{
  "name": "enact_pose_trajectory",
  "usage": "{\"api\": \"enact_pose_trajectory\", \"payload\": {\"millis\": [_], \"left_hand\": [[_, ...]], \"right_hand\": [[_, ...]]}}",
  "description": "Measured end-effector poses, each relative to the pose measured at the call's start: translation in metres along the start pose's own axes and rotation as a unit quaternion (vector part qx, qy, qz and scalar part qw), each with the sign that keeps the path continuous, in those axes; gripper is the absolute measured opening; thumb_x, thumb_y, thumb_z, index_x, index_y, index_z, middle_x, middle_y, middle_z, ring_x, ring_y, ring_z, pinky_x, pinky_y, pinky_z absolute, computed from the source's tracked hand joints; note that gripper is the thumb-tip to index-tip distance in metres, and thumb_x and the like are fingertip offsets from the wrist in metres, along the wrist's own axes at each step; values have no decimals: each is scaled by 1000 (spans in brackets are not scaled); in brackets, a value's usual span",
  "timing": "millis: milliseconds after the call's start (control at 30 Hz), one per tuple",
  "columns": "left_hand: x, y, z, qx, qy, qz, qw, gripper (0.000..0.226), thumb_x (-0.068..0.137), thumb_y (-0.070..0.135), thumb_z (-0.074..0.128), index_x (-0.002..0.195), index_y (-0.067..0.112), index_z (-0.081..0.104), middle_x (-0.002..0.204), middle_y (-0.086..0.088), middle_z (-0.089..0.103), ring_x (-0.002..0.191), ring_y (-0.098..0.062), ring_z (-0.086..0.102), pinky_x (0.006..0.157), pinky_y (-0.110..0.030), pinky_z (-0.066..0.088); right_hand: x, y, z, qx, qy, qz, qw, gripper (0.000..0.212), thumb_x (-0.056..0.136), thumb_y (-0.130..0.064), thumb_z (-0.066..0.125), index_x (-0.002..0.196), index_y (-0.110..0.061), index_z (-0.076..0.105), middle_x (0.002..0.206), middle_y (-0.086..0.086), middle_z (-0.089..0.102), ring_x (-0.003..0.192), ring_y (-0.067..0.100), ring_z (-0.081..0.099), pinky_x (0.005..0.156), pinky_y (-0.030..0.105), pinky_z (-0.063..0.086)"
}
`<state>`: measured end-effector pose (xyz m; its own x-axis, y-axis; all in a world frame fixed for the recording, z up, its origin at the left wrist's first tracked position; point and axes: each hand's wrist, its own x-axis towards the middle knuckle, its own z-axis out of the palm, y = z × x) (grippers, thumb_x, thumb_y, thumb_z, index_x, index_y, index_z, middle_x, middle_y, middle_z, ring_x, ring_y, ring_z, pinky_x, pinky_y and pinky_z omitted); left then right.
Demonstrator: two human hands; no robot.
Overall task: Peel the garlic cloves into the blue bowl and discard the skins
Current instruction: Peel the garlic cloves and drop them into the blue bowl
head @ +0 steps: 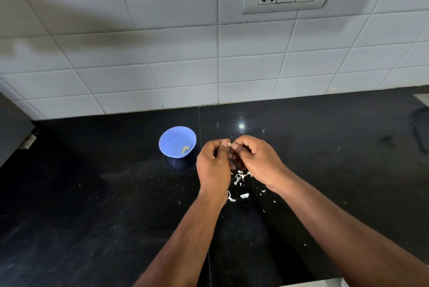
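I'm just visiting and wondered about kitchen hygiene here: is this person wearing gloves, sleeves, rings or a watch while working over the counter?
No. Both the left hand and the right hand are bare, with no gloves. The forearms are uncovered as far as the picture shows, so no sleeves reach into view. No watch or bracelet sits on either wrist, and I see no rings on the visible fingers. The nails look short and unpainted.

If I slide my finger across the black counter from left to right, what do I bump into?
Blue bowl → left hand → garlic clove pinched between both thumbs → right hand.
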<state>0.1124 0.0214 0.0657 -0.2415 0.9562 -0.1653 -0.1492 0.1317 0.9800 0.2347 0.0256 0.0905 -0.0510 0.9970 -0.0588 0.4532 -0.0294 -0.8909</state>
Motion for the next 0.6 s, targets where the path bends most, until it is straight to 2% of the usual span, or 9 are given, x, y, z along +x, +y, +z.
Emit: {"api": "enact_pose_trajectory", "payload": {"millis": [33,100,167,200,267,367,467,600], "left_hand": [[-1,0,2,-28,2,-20,999,16,108,18,61,101,10,73,76,-2,71,61,-14,60,60,-30,52],[-2,-1,4,-70,5,-46,996,17,108,17,61,100,7,73,73,-3,68,63,-14,57,59,-30,51],[-3,-1,5,-74,8,-47,996,17,107,19,63,98,7,72,72,-3,67,63,-13,57,59,-29,52],[-3,-2,4,-61,13,-39,997,17,106,20,64,98,8,71,71,-3,67,62,-12,57,59,-29,53],[-4,-4,1,-21,22,-12,999,13,105,22,67,97,12,72,73,-1,70,61,-9,60,61,-30,57],[-4,-7,-5,40,26,31,998,9,103,23,70,95,26,74,87,4,76,71,-7,66,73,-34,61],[-5,-11,-9,63,16,61,996,14,100,22,74,93,34,76,100,9,77,91,-10,74,88,-40,63],[-7,-12,-8,69,-10,107,992,15,96,18,78,93,32,80,102,14,74,97,-11,73,90,-40,62]], "right_hand": [[0,1,2,-1,7,4,1000,22,106,-29,59,87,-25,70,81,3,73,77,28,69,73,47,58],[-2,1,5,5,23,12,1000,23,106,-28,59,87,-25,70,78,0,73,70,17,67,67,33,56],[-5,0,8,32,32,20,999,22,106,-27,59,89,-21,71,76,-2,74,65,5,66,61,19,51],[-7,-1,9,53,32,28,998,21,106,-27,59,91,-20,72,76,-2,74,65,3,66,60,17,50],[-8,-1,9,79,20,43,996,20,106,-28,60,94,-18,73,76,-1,75,66,6,68,61,20,53],[-9,-1,7,84,-1,59,995,19,104,-27,64,93,-16,75,79,5,76,67,15,71,68,33,60],[-9,-2,5,102,5,68,992,16,99,-20,67,88,-14,77,78,6,75,64,15,70,65,33,59],[-6,-1,4,120,40,94,987,24,95,-25,71,77,-9,71,64,0,59,62,15,57,60,29,47]]}}
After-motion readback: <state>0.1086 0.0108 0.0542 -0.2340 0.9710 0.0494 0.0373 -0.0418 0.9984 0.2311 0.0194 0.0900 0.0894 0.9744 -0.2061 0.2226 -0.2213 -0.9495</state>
